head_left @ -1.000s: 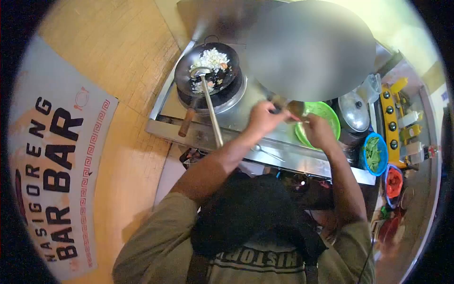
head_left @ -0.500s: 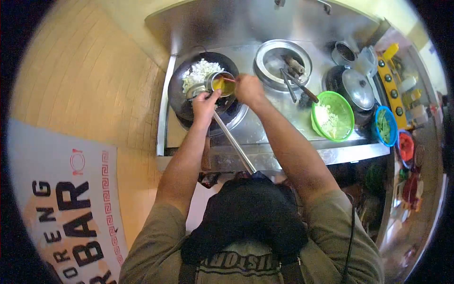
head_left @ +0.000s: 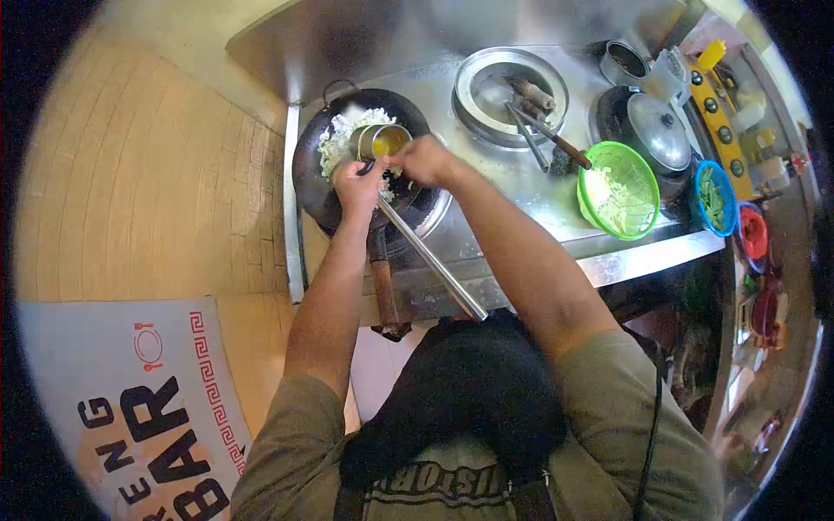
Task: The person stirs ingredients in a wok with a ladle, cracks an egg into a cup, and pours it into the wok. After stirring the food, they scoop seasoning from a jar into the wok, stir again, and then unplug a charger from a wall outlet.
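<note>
My left hand (head_left: 356,185) is closed on a metal mug (head_left: 368,142) with yellow liquid in it, perhaps egg, tilted over the wok. Closed at the mug's mouth is my right hand (head_left: 426,162), slightly blurred. A thin reddish utensil showed in its fingers a moment ago; now the fingers hide it. Below both hands sits a dark wok (head_left: 311,184) with a wooden handle (head_left: 383,291). White chopped pieces (head_left: 334,146) lie in it. A long metal-handled tool (head_left: 434,262) rests across the wok's near rim, its head hidden behind my left hand.
Right of the wok is a round metal pot (head_left: 466,108) with utensils in it. Farther right are a green basket (head_left: 638,232) with pale shreds, a lidded pan (head_left: 658,139) and a blue basket (head_left: 728,227) with greens. A metal splashback (head_left: 417,35) stands behind the stove.
The whole view has shifted and turned slightly. The mug tips more towards me, and my right hand has come closer to my left. The reddish utensil has dropped from sight.
</note>
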Demonstrator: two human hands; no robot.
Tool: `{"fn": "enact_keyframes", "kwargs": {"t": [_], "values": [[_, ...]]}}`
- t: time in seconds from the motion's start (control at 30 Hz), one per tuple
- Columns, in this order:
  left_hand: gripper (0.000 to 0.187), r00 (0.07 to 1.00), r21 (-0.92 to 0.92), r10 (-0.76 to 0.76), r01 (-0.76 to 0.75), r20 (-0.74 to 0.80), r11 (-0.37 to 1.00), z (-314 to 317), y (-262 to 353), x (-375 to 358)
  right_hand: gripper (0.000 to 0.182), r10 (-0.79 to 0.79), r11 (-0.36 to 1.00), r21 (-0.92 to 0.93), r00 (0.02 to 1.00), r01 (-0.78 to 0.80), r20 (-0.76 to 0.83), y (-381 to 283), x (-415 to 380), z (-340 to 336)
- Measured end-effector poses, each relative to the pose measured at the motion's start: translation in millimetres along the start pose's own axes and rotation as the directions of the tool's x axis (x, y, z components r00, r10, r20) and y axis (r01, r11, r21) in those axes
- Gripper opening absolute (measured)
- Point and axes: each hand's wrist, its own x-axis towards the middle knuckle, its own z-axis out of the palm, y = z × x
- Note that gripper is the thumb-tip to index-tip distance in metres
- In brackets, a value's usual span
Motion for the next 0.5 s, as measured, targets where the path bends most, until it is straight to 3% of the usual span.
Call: {"fn": "enact_keyframes", "kwargs": {"t": [0.03,0.07,0.17,0.23,0.3,0.33,0.4,0.43,0.47,0.5], "values": [[0.036,0.999,-0.025,0.030,-0.031,-0.031,0.999,0.4,0.0,0.5,0.023,-0.040,0.998,0.053,0.999,0.041,-0.035,-6.3,-4.2,-8.4],[0.036,0.996,-0.046,0.059,-0.062,-0.065,0.997,-0.6,-0.2,1.6,0.024,0.075,0.997,0.044,0.990,-0.070,-0.121,-11.7,-9.0,-13.5],[0.036,1.000,-0.001,0.010,-0.010,-0.030,1.000,-1.1,3.0,4.3,0.026,-0.015,0.996,0.082,0.932,-0.016,0.363,-5.1,5.2,7.9],[0.035,0.998,-0.054,0.024,-0.027,-0.053,0.998,-2.2,13.3,2.8,0.028,-0.121,0.992,-0.003,0.981,0.123,0.153,3.2,15.4,17.3],[0.034,0.996,-0.066,0.040,-0.045,-0.074,0.997,-2.6,7.4,8.2,0.029,0.142,0.985,-0.101,0.989,-0.137,0.039,-3.2,13.4,24.1],[0.034,0.995,-0.057,0.046,-0.052,-0.093,0.997,0.1,-4.4,16.5,0.031,-0.350,0.855,-0.300,0.898,0.422,0.266,-3.2,15.5,23.2],[0.035,0.990,-0.005,0.103,-0.104,-0.100,0.995,-0.5,-21.3,24.9,0.028,-0.057,0.988,-0.141,0.998,0.057,0.003,-2.3,16.0,14.4],[0.035,0.983,0.033,0.159,-0.157,-0.092,0.987,-2.1,-23.1,28.5,0.027,0.115,0.993,-0.026,0.988,-0.119,-0.107,-6.3,15.9,8.6],[0.036,0.973,0.069,0.215,-0.210,-0.081,0.975,-3.2,-25.0,30.5,0.022,0.106,0.992,-0.058,0.993,-0.109,-0.049,-11.8,12.3,7.4],[0.037,0.990,0.014,0.125,-0.124,-0.066,0.992,-4.2,-14.4,27.8,0.021,-0.093,0.960,-0.260,0.995,0.101,0.044,-5.2,22.4,10.1]]}}
